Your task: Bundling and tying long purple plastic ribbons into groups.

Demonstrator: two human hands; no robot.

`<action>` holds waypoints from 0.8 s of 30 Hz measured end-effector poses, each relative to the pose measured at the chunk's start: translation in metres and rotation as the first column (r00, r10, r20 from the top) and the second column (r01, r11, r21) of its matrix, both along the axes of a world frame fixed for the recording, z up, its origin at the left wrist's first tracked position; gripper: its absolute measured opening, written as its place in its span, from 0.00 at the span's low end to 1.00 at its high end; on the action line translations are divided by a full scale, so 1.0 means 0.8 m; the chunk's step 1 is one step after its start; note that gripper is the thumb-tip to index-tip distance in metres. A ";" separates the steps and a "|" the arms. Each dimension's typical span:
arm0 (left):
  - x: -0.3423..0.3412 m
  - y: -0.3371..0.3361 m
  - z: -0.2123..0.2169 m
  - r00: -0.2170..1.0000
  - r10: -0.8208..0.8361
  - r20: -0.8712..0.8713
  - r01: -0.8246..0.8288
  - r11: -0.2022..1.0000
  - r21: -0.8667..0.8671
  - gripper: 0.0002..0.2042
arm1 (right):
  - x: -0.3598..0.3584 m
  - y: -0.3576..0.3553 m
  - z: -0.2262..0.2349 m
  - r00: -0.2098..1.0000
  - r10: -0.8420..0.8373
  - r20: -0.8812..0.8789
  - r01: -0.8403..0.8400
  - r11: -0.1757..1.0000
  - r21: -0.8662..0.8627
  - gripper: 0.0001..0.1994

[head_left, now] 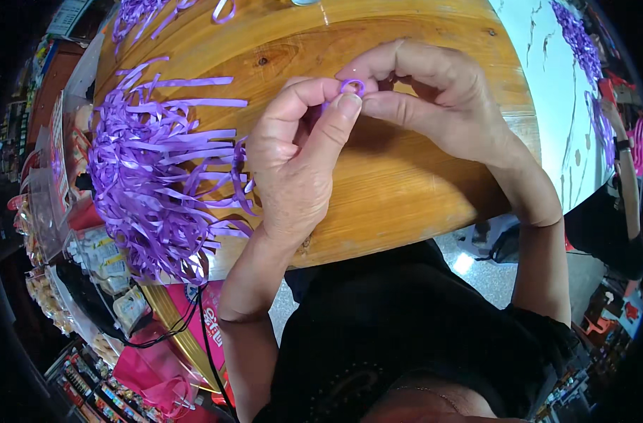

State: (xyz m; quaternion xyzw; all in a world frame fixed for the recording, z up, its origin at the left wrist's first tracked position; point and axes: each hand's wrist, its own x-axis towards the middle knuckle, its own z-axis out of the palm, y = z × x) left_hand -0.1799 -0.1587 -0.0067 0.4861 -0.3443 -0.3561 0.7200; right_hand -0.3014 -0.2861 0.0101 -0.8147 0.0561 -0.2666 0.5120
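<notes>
Right now you work over a round wooden table (406,176), a pile of purple ribbon strips (159,176) at its left. Your left hand (297,166) and right hand (427,92) together pinch a small purple ribbon loop (352,86) between fingertips, above the table's middle.

At your 8 o'clock: clear plastic snack pkgs (113,264), pale contents. At 7: pink bag (152,377), white print; colourful small pkts (89,388) in row. At 11: pale sign (66,15).
</notes>
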 end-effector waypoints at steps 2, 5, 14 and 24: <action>0.000 0.004 0.006 0.994 -0.035 -0.107 0.035 0.999 -0.008 0.06 | 0.000 0.001 0.003 0.997 0.067 -0.030 -0.063 0.988 0.141 0.12; 0.007 0.006 0.002 0.963 -0.072 -0.259 0.082 0.996 0.026 0.06 | 0.003 0.004 0.003 0.997 0.062 -0.038 -0.053 0.978 0.203 0.10; 0.015 0.006 0.002 0.979 -0.001 -0.202 0.027 0.992 0.126 0.05 | 0.019 -0.011 0.001 0.958 0.105 0.268 0.154 0.599 -0.785 0.17; 0.029 0.006 0.010 0.951 -0.075 -0.301 0.150 0.960 0.236 0.04 | 0.018 -0.019 0.058 0.968 0.183 0.169 -0.011 0.709 -0.705 0.07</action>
